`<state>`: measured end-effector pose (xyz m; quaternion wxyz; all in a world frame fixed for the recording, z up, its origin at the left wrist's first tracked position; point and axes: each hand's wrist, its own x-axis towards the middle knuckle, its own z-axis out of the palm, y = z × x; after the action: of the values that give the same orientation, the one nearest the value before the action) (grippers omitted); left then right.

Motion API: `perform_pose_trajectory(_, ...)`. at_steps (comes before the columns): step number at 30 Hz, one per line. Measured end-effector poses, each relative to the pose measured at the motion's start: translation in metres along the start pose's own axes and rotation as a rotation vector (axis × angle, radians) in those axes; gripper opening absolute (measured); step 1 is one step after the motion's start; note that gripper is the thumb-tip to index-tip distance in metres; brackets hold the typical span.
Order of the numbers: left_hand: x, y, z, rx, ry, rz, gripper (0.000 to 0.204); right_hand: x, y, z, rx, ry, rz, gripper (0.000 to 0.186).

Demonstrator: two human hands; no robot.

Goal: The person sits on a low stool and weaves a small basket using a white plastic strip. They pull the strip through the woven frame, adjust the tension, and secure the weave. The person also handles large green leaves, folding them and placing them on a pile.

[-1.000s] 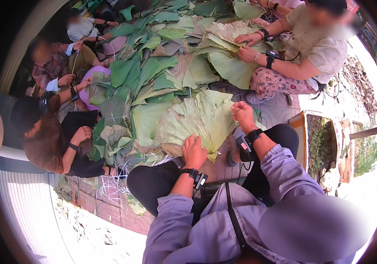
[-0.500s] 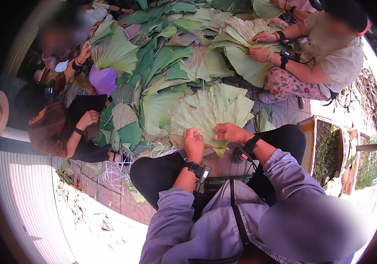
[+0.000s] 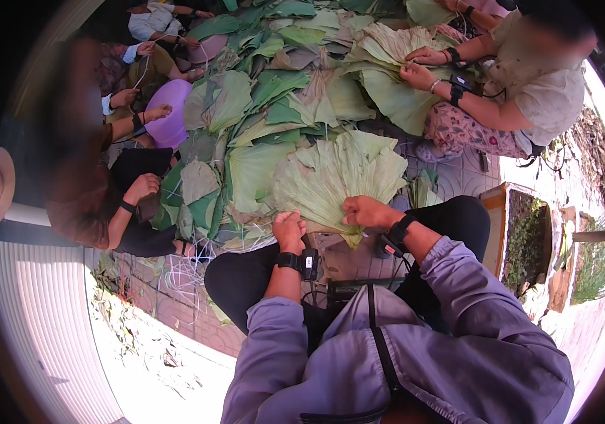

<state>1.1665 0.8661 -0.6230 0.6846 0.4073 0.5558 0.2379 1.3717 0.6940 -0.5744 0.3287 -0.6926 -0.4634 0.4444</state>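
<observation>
1. Two hands work at the near edge of one large pale-green lotus leaf (image 3: 341,180): the left hand (image 3: 289,228) is curled into a fist, gripping the leaf's gathered near edge, and the right hand (image 3: 364,210) is closed on the pleated base just beside it. The hands sit close together but not touching.
2. That leaf lies spread like a fan on the paved floor (image 3: 458,169), just beyond the person's knees; its far half is open and flat, so I judge the folding or bunching only begun at the stem end.
3. Many more leaves form a heap (image 3: 267,106) farther off and to the left, some folded, some open; much appears left to handle.
4. White strings (image 3: 188,268) lie on the floor near left, loose and unused as far as can be seen.
5. Other people sit around the heap: one far right handles a leaf (image 3: 394,99), others at the left reach into the pile.
</observation>
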Motion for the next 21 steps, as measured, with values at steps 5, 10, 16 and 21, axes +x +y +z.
perform_pose_trajectory(5, -0.007, 0.012, 0.006, -0.124, 0.036, -0.183, 0.02, -0.004, 0.001, 0.001, 0.024, 0.015, 0.008, 0.023)
perform_pose_trajectory(10, -0.014, 0.019, 0.006, -0.055, -0.057, -0.15, 0.019, -0.002, -0.004, 0.002, -0.011, 0.004, 0.019, 0.024)
perform_pose_trajectory(16, -0.015, 0.014, 0.011, 0.009, -0.044, 0.183, 0.02, 0.001, 0.0, 0.004, -0.005, 0.036, -0.001, 0.034)
perform_pose_trajectory(21, -0.02, 0.021, 0.017, -0.157, -0.145, 0.107, 0.021, 0.002, 0.004, 0.005, -0.033, 0.041, 0.012, 0.033)
